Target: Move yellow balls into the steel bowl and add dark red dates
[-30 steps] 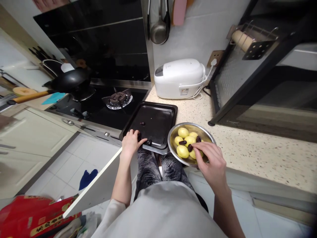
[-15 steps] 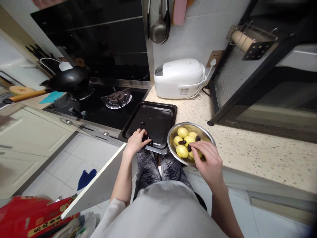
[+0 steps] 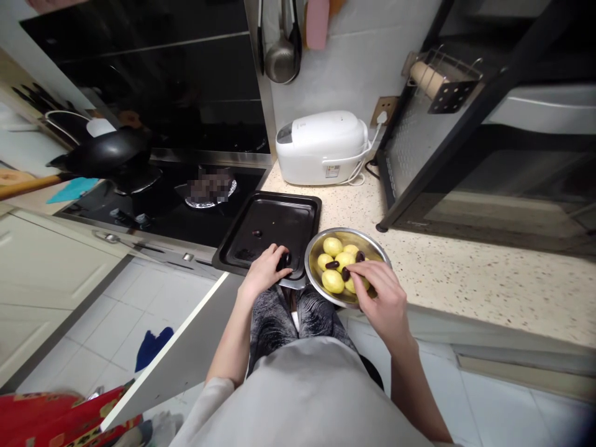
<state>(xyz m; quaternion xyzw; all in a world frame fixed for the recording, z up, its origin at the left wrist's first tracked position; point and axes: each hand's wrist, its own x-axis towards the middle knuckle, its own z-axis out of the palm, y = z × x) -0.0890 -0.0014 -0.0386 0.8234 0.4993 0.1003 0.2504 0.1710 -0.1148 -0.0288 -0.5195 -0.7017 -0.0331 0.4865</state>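
My left hand (image 3: 266,270) is at the front of a black baking tray (image 3: 291,214), its thumb and fingers closed around dark, glossy oval pieces (image 3: 285,261), partly hidden by the fingers. Another small dark piece (image 3: 256,233) lies apart on the tray. To the right, a metal bowl (image 3: 313,280) holds several pale yellow, rounded pieces like peeled potatoes (image 3: 333,281). Dark oval pieces (image 3: 332,264) rest on top of them. Over the bowl's right side, my right hand (image 3: 382,297) pinches a dark oval piece (image 3: 345,273) between thumb and fingertips.
A white rice cooker (image 3: 321,149) stands behind the tray and bowl. At left is a gas stove (image 3: 177,211) with a black wok (image 3: 107,152). A black-framed rack (image 3: 395,198) rises at right. Below the tray, a cabinet door (image 3: 186,341) hangs open.
The view has swung slightly right. My left hand has slid right along the tray's front with the dark pieces. My right hand keeps its pinch over the bowl.
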